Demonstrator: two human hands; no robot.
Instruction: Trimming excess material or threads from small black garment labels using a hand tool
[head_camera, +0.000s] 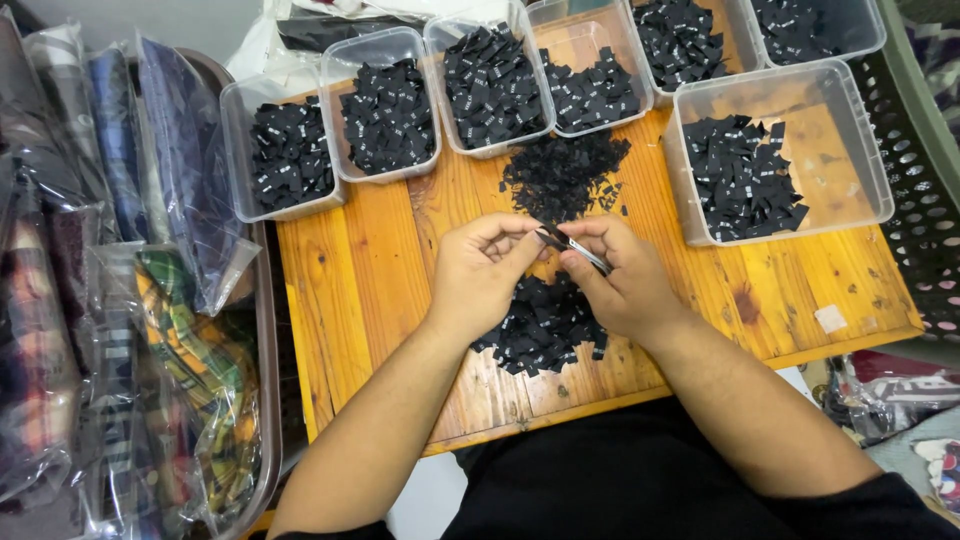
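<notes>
Over the middle of the wooden worktop (380, 260), you are bringing both hands together. Your left hand (482, 272) is pinching one end of a small black label (551, 237), while your right hand (622, 277) is gripping a slim metal tool (588, 254) against it, probably so the piece stays taut and close to your eyes. That label is looking flat, dark and narrow, with tiny pale marks. Loose black pieces are lying in two heaps, one beyond your fingers (562, 175) and one under your wrists (545, 325), within easy reach. Clear plastic tubs (388, 115) of sorted labels are lining the far edge.
</notes>
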